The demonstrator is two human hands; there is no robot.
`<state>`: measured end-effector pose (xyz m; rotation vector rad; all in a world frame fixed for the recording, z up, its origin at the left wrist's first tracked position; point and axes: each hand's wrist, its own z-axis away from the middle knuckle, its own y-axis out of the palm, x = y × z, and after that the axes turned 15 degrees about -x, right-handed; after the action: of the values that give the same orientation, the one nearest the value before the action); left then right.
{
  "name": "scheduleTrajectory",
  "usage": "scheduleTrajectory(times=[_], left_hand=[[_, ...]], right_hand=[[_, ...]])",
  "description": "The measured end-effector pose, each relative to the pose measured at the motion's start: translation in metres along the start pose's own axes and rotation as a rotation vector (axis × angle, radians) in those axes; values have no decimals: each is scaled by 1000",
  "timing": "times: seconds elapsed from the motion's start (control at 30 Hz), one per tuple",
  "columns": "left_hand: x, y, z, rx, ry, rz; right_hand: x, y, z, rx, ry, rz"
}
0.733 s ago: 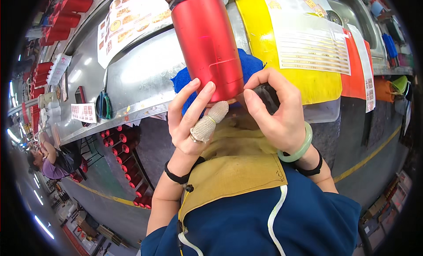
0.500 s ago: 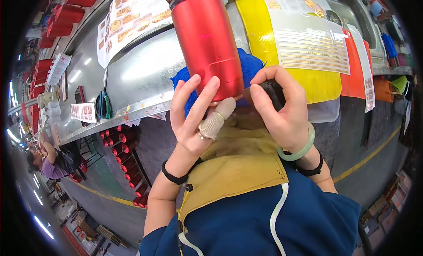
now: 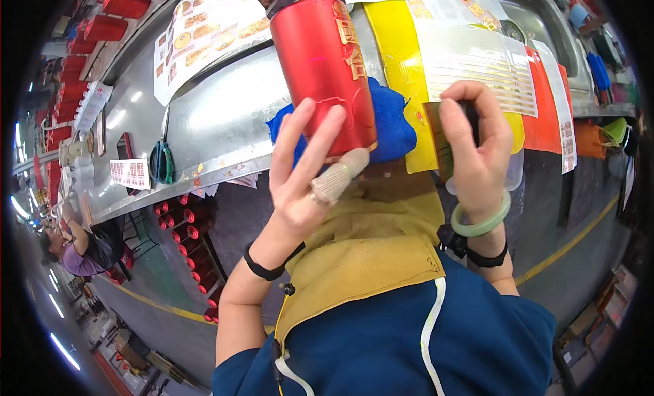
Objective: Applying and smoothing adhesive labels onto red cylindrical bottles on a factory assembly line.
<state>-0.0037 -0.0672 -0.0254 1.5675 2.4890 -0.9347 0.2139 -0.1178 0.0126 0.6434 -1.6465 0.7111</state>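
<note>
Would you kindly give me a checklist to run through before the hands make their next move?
1. Left hand steadying the red cylinder: ok, its fingers lie against the lower part.
2. Finger cover worn: ok, on one digit of the left hand.
3. Dark flat piece in hand: ok, the right hand appears to pinch it, apart from the cylinder.
4. Blue cloth in place: ok, it shows under the cylinder's near end.
5. Scissors away from both hands: ok, on the metal table's left side.
6. Gold lettering fully stuck down: cannot tell.
</note>
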Motion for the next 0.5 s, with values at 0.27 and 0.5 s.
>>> scheduleTrajectory(times=[0.27,0.5], left_hand=[[3,4,12,-136,-148,176],[-2,8,-14,118,28,95]], right_hand=[[-6,-8,-7,-105,-66,5],[18,7,4,29,99,-101]])
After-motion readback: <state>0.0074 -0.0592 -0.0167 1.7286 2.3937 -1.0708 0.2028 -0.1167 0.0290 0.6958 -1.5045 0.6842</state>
